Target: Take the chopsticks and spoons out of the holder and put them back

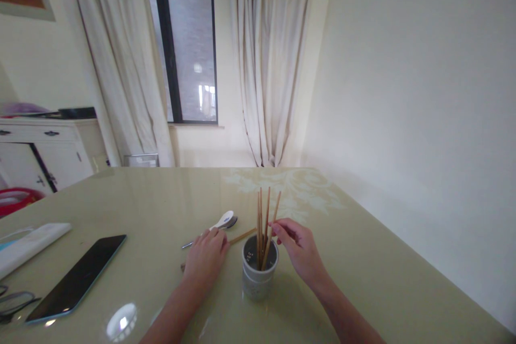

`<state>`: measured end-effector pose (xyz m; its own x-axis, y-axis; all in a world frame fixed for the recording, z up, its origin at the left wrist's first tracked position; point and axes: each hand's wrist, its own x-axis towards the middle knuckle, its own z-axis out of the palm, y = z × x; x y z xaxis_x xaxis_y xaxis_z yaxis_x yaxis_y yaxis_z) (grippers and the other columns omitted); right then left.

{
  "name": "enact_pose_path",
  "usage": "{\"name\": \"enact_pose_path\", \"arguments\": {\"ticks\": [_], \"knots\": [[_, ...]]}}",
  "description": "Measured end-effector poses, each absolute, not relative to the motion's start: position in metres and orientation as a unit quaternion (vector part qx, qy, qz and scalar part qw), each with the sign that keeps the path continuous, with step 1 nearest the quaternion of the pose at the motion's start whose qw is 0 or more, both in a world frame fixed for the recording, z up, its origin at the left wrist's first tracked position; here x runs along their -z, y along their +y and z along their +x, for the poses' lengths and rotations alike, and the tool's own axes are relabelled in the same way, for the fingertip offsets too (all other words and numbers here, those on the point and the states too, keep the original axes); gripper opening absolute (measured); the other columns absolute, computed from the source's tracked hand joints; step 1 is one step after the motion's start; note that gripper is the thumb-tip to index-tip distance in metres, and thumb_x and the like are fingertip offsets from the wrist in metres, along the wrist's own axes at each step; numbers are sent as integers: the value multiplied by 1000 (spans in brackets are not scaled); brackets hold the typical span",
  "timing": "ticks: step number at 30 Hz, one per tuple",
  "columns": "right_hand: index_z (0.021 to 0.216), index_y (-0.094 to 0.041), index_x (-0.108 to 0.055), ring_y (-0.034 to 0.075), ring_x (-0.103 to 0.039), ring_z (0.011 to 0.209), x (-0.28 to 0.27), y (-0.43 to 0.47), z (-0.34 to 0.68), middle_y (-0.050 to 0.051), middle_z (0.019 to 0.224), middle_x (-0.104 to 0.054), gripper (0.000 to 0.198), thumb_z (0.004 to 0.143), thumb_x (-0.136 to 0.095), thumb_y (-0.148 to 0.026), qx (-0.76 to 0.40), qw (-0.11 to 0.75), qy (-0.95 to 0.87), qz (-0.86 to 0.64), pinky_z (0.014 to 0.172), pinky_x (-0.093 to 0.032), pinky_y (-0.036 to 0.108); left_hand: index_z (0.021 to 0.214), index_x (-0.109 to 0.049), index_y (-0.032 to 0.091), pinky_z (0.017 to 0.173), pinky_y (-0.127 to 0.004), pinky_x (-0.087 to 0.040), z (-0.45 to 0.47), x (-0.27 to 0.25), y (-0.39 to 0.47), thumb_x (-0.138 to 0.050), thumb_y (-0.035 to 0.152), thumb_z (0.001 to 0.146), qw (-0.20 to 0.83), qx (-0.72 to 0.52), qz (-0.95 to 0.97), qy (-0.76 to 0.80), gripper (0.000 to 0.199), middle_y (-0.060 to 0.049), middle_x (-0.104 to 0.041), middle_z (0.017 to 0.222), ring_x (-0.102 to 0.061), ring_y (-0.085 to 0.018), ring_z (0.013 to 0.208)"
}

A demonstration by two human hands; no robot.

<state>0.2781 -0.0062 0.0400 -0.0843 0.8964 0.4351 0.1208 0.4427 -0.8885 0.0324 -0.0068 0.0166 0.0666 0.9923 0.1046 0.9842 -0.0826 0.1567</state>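
Note:
A grey cylindrical holder (258,282) stands upright on the table with several wooden chopsticks (259,220) in it. My right hand (296,247) is at its right side, thumb and fingers pinched on the rightmost chopstick (275,209), whose lower end is inside the holder. My left hand (207,258) lies palm down on the table to the left, its fingers extended over things partly hidden beneath. From under it a wooden chopstick (242,235) sticks out toward the holder. Just beyond its fingertips lie a white spoon (224,219) with a blue mark and a dark metal spoon (233,222).
A black tablet or phone (78,279) lies on the left of the glossy table (161,193), near eyeglasses (18,303) and a white flat box (34,244). A wall (423,118) runs along the right edge. Curtains (274,64) and a window (191,48) are behind.

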Motion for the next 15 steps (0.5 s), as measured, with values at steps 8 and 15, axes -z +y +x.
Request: {"name": "enact_pose_path", "arguments": {"ticks": [8, 15], "knots": [[88, -21, -80, 19, -64, 69, -32, -5, 271, 3, 76, -73, 33, 92, -77, -53, -394, 558, -617, -390, 65, -50, 29, 104, -70, 22, 102, -38, -46, 34, -2, -3, -53, 23, 102, 35, -142, 737, 659, 17, -9, -72, 117, -65, -27, 117], [86, -20, -77, 16, -58, 59, -30, -3, 269, 1, 65, -67, 43, 86, -79, -63, -467, 583, -553, -369, 57, -46, 27, 100, -66, 21, 96, -37, -46, 35, -6, -5, -53, 22, 102, 37, -144, 731, 667, 13, -9, -73, 111, -67, -27, 113]]}}
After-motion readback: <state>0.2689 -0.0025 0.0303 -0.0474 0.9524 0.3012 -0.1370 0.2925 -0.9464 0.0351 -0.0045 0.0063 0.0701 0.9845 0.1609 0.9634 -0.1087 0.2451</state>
